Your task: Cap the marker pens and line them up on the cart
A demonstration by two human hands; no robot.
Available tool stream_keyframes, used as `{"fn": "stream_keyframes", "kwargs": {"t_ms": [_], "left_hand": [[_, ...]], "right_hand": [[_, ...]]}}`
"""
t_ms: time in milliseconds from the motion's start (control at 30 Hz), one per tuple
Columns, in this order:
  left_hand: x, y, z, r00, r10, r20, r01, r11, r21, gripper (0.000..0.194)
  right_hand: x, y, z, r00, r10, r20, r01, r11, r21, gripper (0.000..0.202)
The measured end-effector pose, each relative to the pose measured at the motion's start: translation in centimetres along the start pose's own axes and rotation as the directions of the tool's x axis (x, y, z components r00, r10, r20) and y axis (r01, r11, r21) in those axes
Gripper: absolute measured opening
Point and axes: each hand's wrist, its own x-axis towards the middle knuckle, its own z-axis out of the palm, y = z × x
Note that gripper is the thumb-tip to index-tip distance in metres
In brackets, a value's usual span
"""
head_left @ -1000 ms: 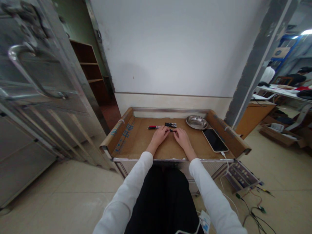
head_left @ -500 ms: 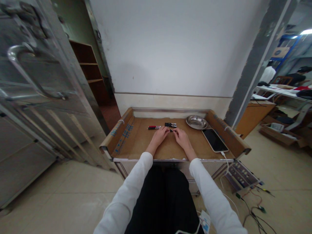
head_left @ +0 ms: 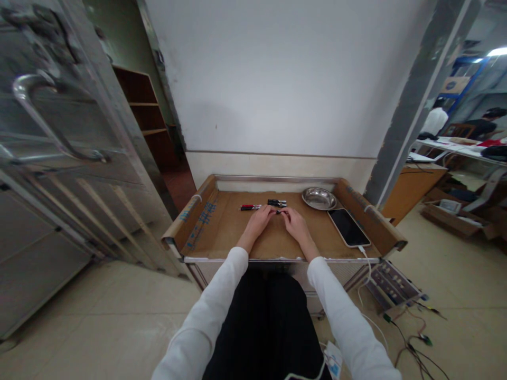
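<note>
Over the middle of the cardboard-lined tray table (head_left: 225,237), my left hand (head_left: 262,217) and my right hand (head_left: 292,220) meet almost fingertip to fingertip. A small dark object (head_left: 278,212) is pinched between them, with fingers of both hands closed on it; its shape is too small to make out. Just beyond my left hand lie red and black pens (head_left: 250,207). Black pens with silvery ends (head_left: 277,202) lie behind the fingertips.
A shiny metal bowl (head_left: 319,199) stands at the back right of the table. In front of it lies a phone (head_left: 349,228) with a white cable (head_left: 369,264) running off the front edge. Raised cardboard sides border the table left and right.
</note>
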Motion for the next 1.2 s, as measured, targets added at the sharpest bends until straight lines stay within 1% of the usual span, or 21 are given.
{"fn": "stream_keyframes", "kwargs": {"t_ms": [167,400,567,733,1000,1200], "left_hand": [[0.0,0.0,-0.1,1.0,0.025,0.006,-0.025,0.999,-0.024,0.014],[0.0,0.2,-0.3,1.0,0.002,-0.019,-0.003,1.0,-0.013,0.015],[0.0,0.4,-0.4,0.999,0.022,-0.036,-0.022,1.0,-0.006,0.015],[-0.1,0.4,-0.5,0.998,0.051,-0.028,-0.051,0.999,-0.015,0.016],[0.0,0.0,-0.1,0.994,0.092,-0.056,-0.094,0.995,-0.026,0.016],[-0.1,-0.1,0.0,0.991,0.105,-0.079,-0.109,0.993,-0.05,0.016]], "right_hand": [[0.0,-0.2,-0.1,1.0,-0.001,-0.006,0.001,1.0,0.019,0.023],[0.0,-0.1,0.0,1.0,0.03,-0.003,-0.03,0.999,0.038,0.021],[0.0,-0.3,-0.2,0.999,0.039,0.005,-0.039,0.999,0.024,0.021],[0.1,0.0,0.0,0.999,0.029,0.014,-0.029,0.999,0.025,0.02],[0.2,0.8,0.7,1.0,0.011,0.007,-0.011,1.0,-0.014,0.019],[0.2,0.8,0.8,0.999,0.016,0.032,-0.014,0.999,-0.038,0.018]]}}
